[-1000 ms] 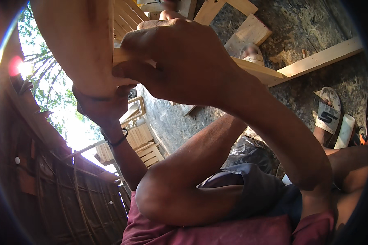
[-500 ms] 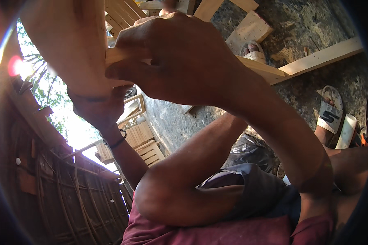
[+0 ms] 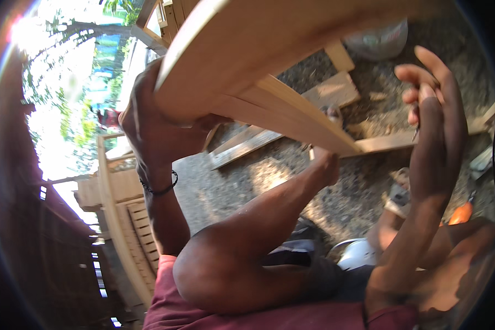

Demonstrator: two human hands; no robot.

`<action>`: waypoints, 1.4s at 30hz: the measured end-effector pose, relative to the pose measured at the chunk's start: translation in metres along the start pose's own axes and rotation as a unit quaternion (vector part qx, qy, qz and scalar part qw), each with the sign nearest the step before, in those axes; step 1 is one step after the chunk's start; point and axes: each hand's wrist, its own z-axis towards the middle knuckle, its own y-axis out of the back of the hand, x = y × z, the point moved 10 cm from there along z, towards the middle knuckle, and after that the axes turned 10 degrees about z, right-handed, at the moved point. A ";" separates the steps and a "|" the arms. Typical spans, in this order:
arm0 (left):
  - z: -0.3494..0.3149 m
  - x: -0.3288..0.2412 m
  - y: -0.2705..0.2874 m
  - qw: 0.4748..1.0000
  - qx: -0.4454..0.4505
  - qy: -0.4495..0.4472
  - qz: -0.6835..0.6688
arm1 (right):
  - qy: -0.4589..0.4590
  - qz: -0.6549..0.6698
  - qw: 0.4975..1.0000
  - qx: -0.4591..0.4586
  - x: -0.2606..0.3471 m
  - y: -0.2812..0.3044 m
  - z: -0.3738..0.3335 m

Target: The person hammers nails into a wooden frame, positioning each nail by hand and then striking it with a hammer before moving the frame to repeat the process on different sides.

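Observation:
My left hand (image 3: 168,124) is closed around the near left end of a wide, pale wooden board (image 3: 247,49), which fills the top of the view. Below the board a narrower wooden rail (image 3: 297,121) slants away to the right and meets a long strip of wood (image 3: 388,143) near the ground. Off to the right, apart from the wood, my right hand (image 3: 437,121) is raised. Its thumb and fingers are drawn together, some of them curled. Something thin and dark shows at the fingers, too small to name.
Loose planks (image 3: 335,91) lie on the dark, rough ground beyond the rail. Slatted wooden furniture (image 3: 140,236) stands at the left. An orange-handled tool (image 3: 461,213) rests at the right, and a white rounded object (image 3: 357,254) sits beside my bent legs.
My right hand has left the wood and moved to the right. The board has swung across the top of the view, with my left hand still on it. The view has turned.

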 end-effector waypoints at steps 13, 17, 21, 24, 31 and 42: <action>-0.006 -0.011 0.033 0.995 -0.051 -0.053 -0.068 | 0.206 0.190 0.887 0.367 0.183 -0.173 -0.004; -0.010 -0.009 0.029 0.997 -0.031 -0.048 -0.053 | 0.210 0.182 0.886 0.372 0.192 -0.181 -0.009; -0.012 -0.011 0.031 0.997 -0.030 -0.047 -0.057 | 0.230 0.152 0.877 0.393 0.202 -0.187 -0.011; -0.015 -0.011 0.032 0.996 -0.029 -0.045 -0.068 | 0.221 0.133 0.881 0.397 0.197 -0.192 -0.010; -0.016 -0.011 0.032 0.996 -0.035 -0.041 -0.066 | 0.210 0.149 0.888 0.380 0.193 -0.189 -0.011; -0.017 -0.012 0.028 0.997 -0.046 -0.045 -0.049 | 0.252 0.033 0.898 0.359 0.193 -0.190 -0.009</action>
